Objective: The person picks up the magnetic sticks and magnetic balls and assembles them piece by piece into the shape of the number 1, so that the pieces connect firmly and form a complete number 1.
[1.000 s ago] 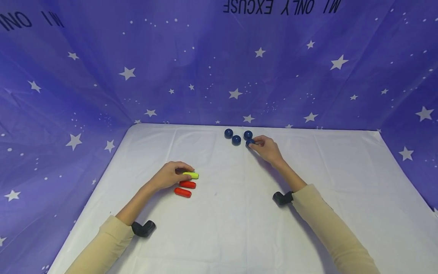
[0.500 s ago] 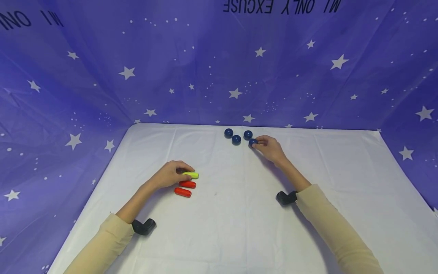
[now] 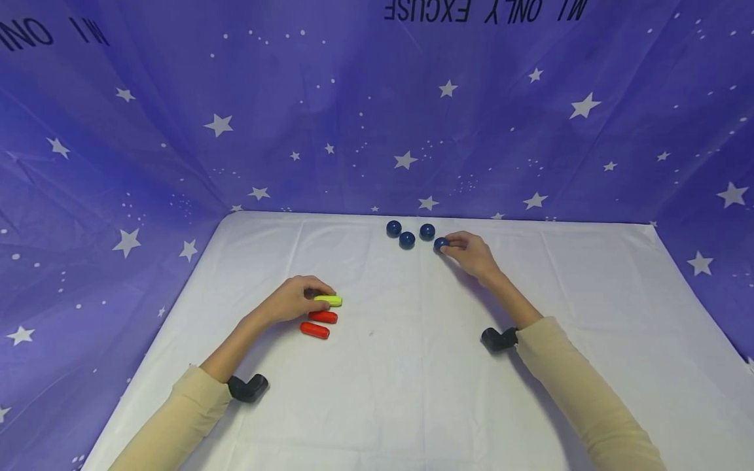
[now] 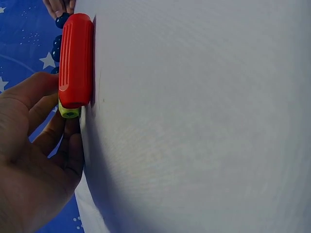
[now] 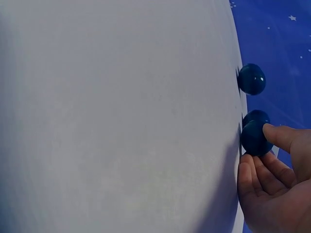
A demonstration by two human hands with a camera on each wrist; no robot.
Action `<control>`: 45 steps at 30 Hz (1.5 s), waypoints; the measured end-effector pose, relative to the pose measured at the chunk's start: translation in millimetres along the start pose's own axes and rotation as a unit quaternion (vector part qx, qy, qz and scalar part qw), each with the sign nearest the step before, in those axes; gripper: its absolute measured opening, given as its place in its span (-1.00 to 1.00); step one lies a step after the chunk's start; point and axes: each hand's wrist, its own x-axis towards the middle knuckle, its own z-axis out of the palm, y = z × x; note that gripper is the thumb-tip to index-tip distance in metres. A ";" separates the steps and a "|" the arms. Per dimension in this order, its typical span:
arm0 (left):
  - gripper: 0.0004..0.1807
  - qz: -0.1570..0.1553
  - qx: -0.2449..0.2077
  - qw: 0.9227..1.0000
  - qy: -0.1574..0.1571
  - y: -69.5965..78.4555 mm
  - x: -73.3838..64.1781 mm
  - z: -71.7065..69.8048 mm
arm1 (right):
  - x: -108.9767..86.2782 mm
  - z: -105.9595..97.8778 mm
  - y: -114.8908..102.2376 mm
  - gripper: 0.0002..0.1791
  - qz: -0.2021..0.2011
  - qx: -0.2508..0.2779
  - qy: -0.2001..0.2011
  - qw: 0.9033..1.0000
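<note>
My left hand [image 3: 291, 299] pinches a small yellow-green ribbed cylinder [image 3: 332, 301] between thumb and fingers on the white cloth. Two red ribbed cylinders, a nearer one [image 3: 315, 330] and one [image 3: 323, 317] beside the yellow-green piece, lie roughly parallel to it. In the left wrist view a red cylinder [image 4: 77, 60] hides most of the yellow-green one [image 4: 69, 112]. Towards the back, my right hand [image 3: 472, 256] holds a glossy dark blue ball [image 3: 440, 246] between thumb and fingertips. Three more such balls sit to its left: one [image 3: 427, 231] close by, the others [image 3: 407, 240] [image 3: 394, 228] farther off.
A white cloth [image 3: 377, 392] covers the table. Blue star-patterned fabric [image 3: 353, 118] rises behind the table's back edge and along both sides. Each wrist carries a black camera mount, the left one [image 3: 249, 388] and the right one [image 3: 498, 339], close above the cloth.
My right hand has moved a short way to the right together with its blue ball, widening the gap to the other balls. The left hand and the cylinders look unmoved.
</note>
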 end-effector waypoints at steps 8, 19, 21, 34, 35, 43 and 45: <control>-0.76 0.001 0.003 1.000 -0.002 -0.5 0.9 0.5 | 0.2 -10.4 4.7 -0.51 -0.002 0.002 0.005 1.000; -0.75 0.000 0.000 1.000 -0.002 -0.8 1.3 0.8 | 0.3 -15.1 8.6 -0.50 0.012 0.006 0.000 1.000; -0.75 0.000 -0.001 1.000 -0.003 -0.7 1.3 0.9 | 0.2 -15.6 9.0 -0.50 0.014 0.006 0.000 1.000; -0.77 0.000 0.001 1.000 0.000 -0.1 2.4 1.3 | 1.4 -16.5 13.1 -0.51 0.006 0.013 0.000 1.000; -0.77 0.000 0.001 1.000 0.000 0.6 2.5 1.3 | 1.6 -16.8 13.5 -0.51 0.006 0.013 0.000 1.000; -0.75 -0.005 0.004 1.000 0.005 6.5 5.4 3.2 | -1.5 -19.7 12.5 -0.51 0.010 0.005 -0.009 1.000; -0.74 -0.007 0.008 1.000 0.010 7.4 8.0 5.0 | -1.1 -19.8 13.0 -0.51 0.010 0.007 -0.012 1.000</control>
